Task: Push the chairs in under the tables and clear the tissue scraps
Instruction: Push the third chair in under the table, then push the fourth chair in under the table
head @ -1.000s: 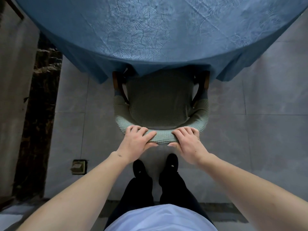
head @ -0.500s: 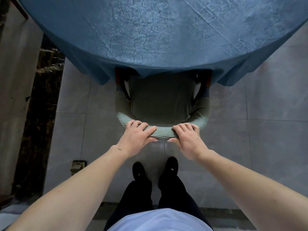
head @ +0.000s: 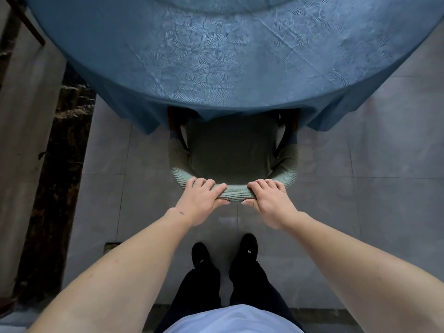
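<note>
A green knit-covered chair (head: 231,152) stands right in front of me, its front part hidden beneath the hanging cloth of a round table with a blue patterned tablecloth (head: 216,56). My left hand (head: 200,200) grips the top of the curved backrest on the left, fingers over the rim and thumb under it. My right hand (head: 270,199) grips the same rim on the right in the same way. No tissue scraps are in view.
Grey floor tiles (head: 360,212) spread around the chair. A dark marble strip (head: 55,188) and a wall run along the left. A small floor socket (head: 111,246) peeks out beside my left forearm. My black shoes (head: 224,251) stand just behind the chair.
The chair has slid forward, further beneath the tablecloth, with both hands still gripping the backrest. I have stepped forward after it.
</note>
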